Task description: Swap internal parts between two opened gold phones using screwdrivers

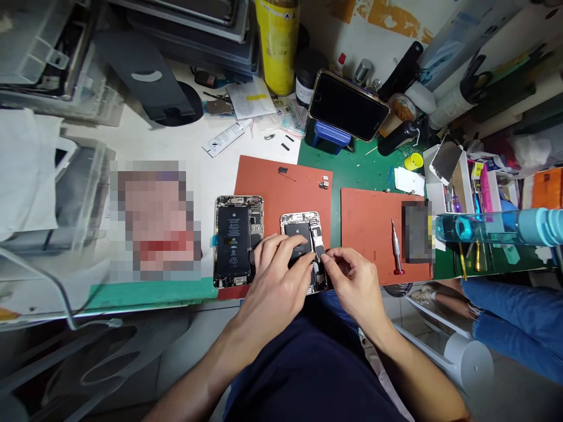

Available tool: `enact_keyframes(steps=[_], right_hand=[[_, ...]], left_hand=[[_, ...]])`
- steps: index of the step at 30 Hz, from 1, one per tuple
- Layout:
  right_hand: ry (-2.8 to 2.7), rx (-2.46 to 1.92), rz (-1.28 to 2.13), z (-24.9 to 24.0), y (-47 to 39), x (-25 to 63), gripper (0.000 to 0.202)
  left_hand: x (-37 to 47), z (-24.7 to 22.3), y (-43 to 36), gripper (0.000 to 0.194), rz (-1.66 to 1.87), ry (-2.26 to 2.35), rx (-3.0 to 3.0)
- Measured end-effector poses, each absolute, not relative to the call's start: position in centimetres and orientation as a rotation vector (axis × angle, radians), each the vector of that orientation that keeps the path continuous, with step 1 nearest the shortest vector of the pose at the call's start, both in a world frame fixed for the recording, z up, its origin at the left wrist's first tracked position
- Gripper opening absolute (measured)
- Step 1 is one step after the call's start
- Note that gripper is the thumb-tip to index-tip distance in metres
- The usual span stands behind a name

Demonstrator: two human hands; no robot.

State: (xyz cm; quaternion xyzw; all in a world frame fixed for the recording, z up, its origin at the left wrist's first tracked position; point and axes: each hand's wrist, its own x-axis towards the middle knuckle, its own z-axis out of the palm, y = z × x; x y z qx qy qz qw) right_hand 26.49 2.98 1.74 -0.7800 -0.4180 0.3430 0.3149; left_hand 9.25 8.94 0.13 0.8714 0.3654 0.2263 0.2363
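Note:
A smaller opened smartphone, its black battery and circuit board bare, lies near the bench's front edge. My left hand reaches over it from the left, fingers apart and tips at the battery and board. At the phone's right edge, my right hand has thumb and forefinger pinched together; what is between them, if anything, is too small to make out. To the left of my left hand lies a larger opened smartphone, also with its battery exposed. Part of the smaller phone is hidden by my fingers.
An orange-red mat lies under the phones; a second mat carries a screwdriver. Behind, a dark-screened phone leans on a blue stand. A blue bottle juts in at right. Another person's jeans-clad legs show there.

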Motion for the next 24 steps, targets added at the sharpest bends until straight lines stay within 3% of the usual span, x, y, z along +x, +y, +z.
enact_keyframes(steps=[8,24], right_hand=[[-1.042,-2.084,0.992,1.6,3.0,26.4,0.03],[-1.113,-2.098,0.823,1.4,2.2,25.5,0.022]], left_hand=[[9.3,-0.1,8.9,0.019,0.656,1.007,2.327],[9.6,-0.4,9.0,0.01,0.621,0.99,2.308]])
